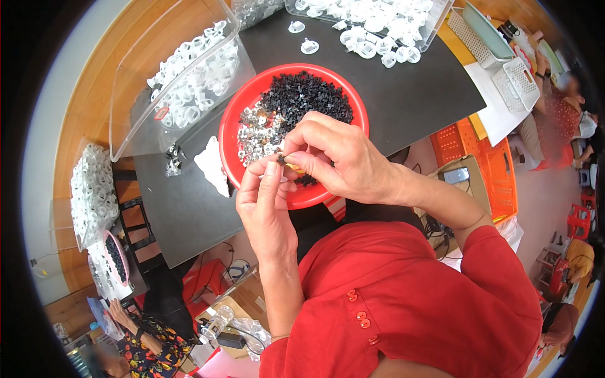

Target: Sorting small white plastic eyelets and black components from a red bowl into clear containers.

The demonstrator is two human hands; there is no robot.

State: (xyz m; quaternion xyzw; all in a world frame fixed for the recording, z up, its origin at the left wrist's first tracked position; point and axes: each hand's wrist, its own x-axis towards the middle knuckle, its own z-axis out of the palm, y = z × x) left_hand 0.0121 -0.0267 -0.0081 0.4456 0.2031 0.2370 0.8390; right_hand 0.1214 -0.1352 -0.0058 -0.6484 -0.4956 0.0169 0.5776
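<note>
My two hands meet over the near left part of a red plastic basin. My right hand is closed in a pinch on a small black plastic part. The fingers of my left hand are pressed together right beside that part, thumb uppermost. A bit of white shows below its fingertips; what it grips is mostly hidden. Inside the basin, a heap of small black plastic parts fills the far right side. Small shiny metal pieces lie at its left.
A clear bin of white plastic parts stands left, another bin at the back. Loose white parts and a crumpled white cloth or paper lie on the black table. An orange crate is right; other people sit nearby.
</note>
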